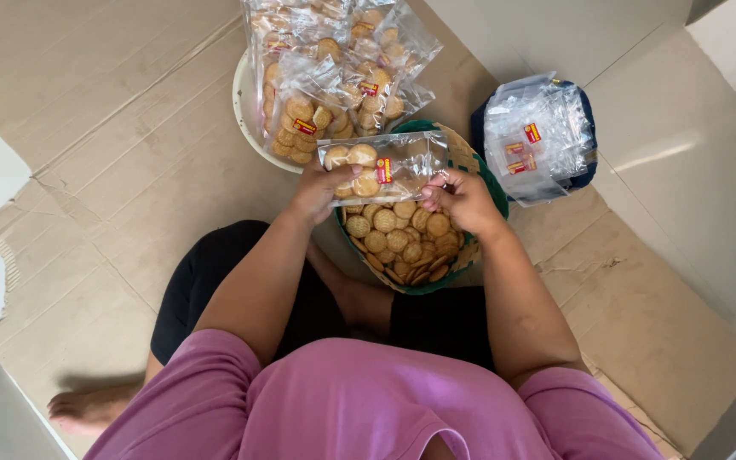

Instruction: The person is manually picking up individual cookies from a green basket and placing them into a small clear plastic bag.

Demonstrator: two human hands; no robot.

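Observation:
My left hand (pixel 321 189) grips the left end of a clear plastic bag (pixel 385 164) that holds a few round biscuits and bears a red and yellow label. My right hand (pixel 462 200) pinches the bag's right, open end. The bag lies sideways over a woven basket with a green rim (pixel 496 183), which is full of loose round biscuits (pixel 398 243). The basket rests between my knees on flattened cardboard.
A white bowl (pixel 242 115) behind the basket is heaped with several filled biscuit bags (pixel 334 68). A stack of empty labelled bags (pixel 538 136) lies on a dark blue container at the right. Cardboard sheets (pixel 112 170) cover the pale tiled floor.

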